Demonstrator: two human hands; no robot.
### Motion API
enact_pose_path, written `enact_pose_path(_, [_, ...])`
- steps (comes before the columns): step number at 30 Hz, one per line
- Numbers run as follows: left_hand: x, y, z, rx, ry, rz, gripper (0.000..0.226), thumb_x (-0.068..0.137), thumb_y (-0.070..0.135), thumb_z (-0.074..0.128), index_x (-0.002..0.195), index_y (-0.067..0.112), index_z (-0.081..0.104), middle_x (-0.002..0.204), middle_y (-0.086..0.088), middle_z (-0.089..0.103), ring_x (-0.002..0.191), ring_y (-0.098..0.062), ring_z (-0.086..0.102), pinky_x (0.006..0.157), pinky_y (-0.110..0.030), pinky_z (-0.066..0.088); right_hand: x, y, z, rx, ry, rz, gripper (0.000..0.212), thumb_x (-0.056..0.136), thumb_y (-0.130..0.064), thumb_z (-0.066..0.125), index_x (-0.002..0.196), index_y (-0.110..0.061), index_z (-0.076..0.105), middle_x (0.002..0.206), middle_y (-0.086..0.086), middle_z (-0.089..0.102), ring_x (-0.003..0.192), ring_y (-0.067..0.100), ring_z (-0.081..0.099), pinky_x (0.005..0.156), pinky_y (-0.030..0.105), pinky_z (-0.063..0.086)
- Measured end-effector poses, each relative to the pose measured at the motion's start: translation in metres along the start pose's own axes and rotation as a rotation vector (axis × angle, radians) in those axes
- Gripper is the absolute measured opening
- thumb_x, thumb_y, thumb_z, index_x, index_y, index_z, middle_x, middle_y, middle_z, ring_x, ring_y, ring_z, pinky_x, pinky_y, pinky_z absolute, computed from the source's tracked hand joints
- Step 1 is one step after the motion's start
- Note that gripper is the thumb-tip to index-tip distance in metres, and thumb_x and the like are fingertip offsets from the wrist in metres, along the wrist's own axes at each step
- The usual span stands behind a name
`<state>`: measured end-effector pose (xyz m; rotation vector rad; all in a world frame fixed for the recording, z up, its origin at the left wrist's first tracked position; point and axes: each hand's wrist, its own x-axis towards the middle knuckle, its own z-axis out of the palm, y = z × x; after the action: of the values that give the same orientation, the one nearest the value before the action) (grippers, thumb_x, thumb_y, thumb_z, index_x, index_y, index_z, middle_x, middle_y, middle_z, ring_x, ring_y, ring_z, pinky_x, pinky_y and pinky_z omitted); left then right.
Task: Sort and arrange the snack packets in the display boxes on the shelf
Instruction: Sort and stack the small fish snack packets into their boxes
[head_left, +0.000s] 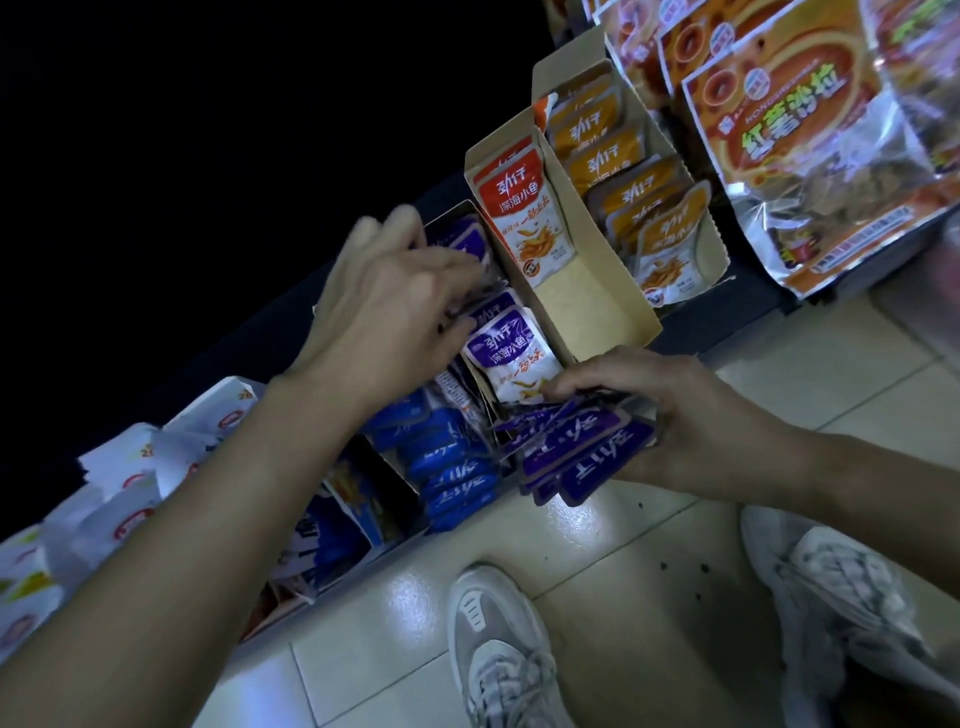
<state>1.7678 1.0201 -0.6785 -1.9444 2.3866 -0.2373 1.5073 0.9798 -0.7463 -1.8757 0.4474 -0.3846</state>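
Several purple packets (587, 457) fill right hand (691, 410); left hand (395, 306) touches boxed packets (511, 348).

A dark shelf (727, 332) runs on a slant from lower left to upper right, and four open cardboard display boxes (597, 312) stand on it side by side. The one nearest the upper right is packed with orange packets (618, 161), the next is nearly bare with a single red packet (511, 218) at its back, then comes one with purple packets (506, 343) and one with blue packets (452, 467). White packets (130, 499) lie on the shelf at its left end, and large orange bags (800, 145) are at its right end
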Motion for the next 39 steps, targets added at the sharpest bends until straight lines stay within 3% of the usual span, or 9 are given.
enact_pose_path(5, [-0.003,0.017,0.001,-0.076,-0.101,-0.054,0.045,0.080,0.032,0.082,0.117,0.008,0.071,0.112,-0.010,0.074,0.095,-0.033,0.067,0.073,-0.044,0.058,0.000,0.000,0.000,-0.013,0.012,-0.015,0.050,0.073,-0.041,0.078,0.118,-0.035,0.059,0.110,-0.008,0.066,0.102,0.013,0.064,0.078,0.034,0.055])
enact_pose_path(9, [0.011,0.017,-0.001,-0.163,-0.220,-0.095,0.057,0.081,0.051,0.076,0.129,0.022,0.066,0.119,0.000,0.073,0.109,-0.024,0.067,0.101,-0.040,0.045,0.000,0.002,0.001,-0.010,0.011,-0.010,0.050,0.073,-0.045,0.074,0.119,-0.036,0.058,0.111,-0.005,0.066,0.102,0.014,0.064,0.080,0.039,0.056])
enact_pose_path(16, [0.035,0.000,0.001,-0.139,-0.665,-0.052,0.097,0.060,0.074,0.080,0.144,0.040,0.046,0.134,0.015,0.063,0.120,-0.012,0.059,0.095,-0.034,0.047,-0.002,0.009,0.001,0.000,0.012,-0.005,0.058,0.073,-0.024,0.088,0.124,-0.027,0.062,0.116,-0.008,0.064,0.107,0.011,0.063,0.083,0.036,0.056])
enact_pose_path(20, [0.061,-0.013,0.002,-0.284,-1.010,-0.006,0.105,0.050,0.061,0.092,0.142,0.039,0.046,0.137,0.022,0.056,0.124,-0.006,0.053,0.104,-0.034,0.045,-0.003,0.012,0.001,-0.012,0.009,-0.018,0.061,0.071,-0.021,0.090,0.125,-0.026,0.062,0.119,-0.009,0.064,0.111,0.010,0.062,0.085,0.038,0.057])
enact_pose_path(24, [0.074,-0.018,0.011,-0.501,-1.146,-0.009,0.115,0.056,0.036,0.097,0.153,0.027,0.036,0.144,0.018,0.052,0.130,-0.004,0.049,0.112,-0.028,0.038,-0.005,0.015,0.003,-0.033,0.021,-0.025,0.063,0.071,-0.029,0.090,0.126,-0.029,0.060,0.121,-0.010,0.064,0.113,0.010,0.061,0.085,0.038,0.058])
enact_pose_path(28, [0.069,-0.023,0.015,-0.667,-1.113,-0.044,0.112,0.057,0.021,0.097,0.152,0.022,0.037,0.140,0.013,0.056,0.126,-0.003,0.054,0.110,-0.030,0.045,-0.003,0.011,0.001,-0.009,0.025,-0.035,0.058,0.072,-0.034,0.086,0.124,-0.031,0.060,0.119,-0.012,0.065,0.112,0.010,0.062,0.085,0.037,0.057])
enact_pose_path(32, [0.048,-0.027,0.012,-0.857,-0.922,-0.103,0.089,0.058,0.002,0.095,0.134,0.023,0.053,0.119,0.002,0.065,0.107,-0.005,0.065,0.090,-0.030,0.059,-0.003,0.008,0.002,-0.011,0.022,-0.023,0.060,0.072,-0.033,0.087,0.123,-0.035,0.057,0.121,-0.015,0.063,0.115,0.007,0.060,0.087,0.032,0.058])
enact_pose_path(36, [0.036,-0.025,0.009,-0.928,-0.768,-0.124,0.075,0.066,0.006,0.091,0.129,0.021,0.055,0.108,0.001,0.069,0.109,-0.005,0.065,0.082,-0.027,0.060,-0.002,0.007,0.004,0.019,0.074,-0.031,0.061,0.074,-0.020,0.087,0.127,-0.027,0.058,0.123,-0.014,0.061,0.114,0.006,0.060,0.087,0.026,0.056])
enact_pose_path(39, [0.036,-0.020,0.011,-0.899,-0.680,-0.146,0.059,0.072,0.014,0.089,0.124,0.021,0.062,0.094,0.003,0.075,0.093,-0.007,0.071,0.081,-0.027,0.058,0.002,0.005,0.007,0.004,0.124,-0.066,0.062,0.075,-0.016,0.086,0.130,-0.013,0.059,0.129,-0.002,0.058,0.121,0.010,0.057,0.093,0.022,0.051])
